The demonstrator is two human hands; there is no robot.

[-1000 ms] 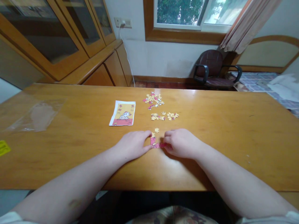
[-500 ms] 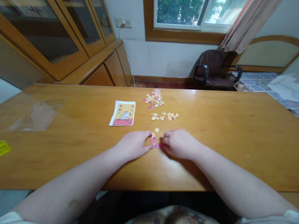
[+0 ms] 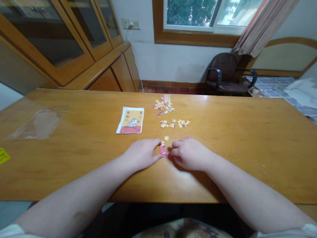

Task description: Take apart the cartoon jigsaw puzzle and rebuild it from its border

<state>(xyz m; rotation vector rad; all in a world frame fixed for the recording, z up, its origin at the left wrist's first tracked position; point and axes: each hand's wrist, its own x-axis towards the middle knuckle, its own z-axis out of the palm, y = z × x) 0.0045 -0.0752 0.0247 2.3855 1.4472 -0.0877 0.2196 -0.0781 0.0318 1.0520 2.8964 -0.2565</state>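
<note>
My left hand and my right hand rest on the wooden table, fingers curled, pinching a small joined strip of pink jigsaw pieces from either side. A single yellow piece lies just beyond the strip. Farther back sit two loose piles of yellow and pink pieces. A reference picture card, yellow over red with a white animal, lies flat to the left of the piles.
A clear plastic bag lies at the table's left, with a yellow slip near the left edge. Wooden glass-door cabinets stand behind on the left. A brown office chair is beyond the table under the window.
My right hand has slid slightly left along the pink strip, covering more of it. The left hand has stayed in place.
</note>
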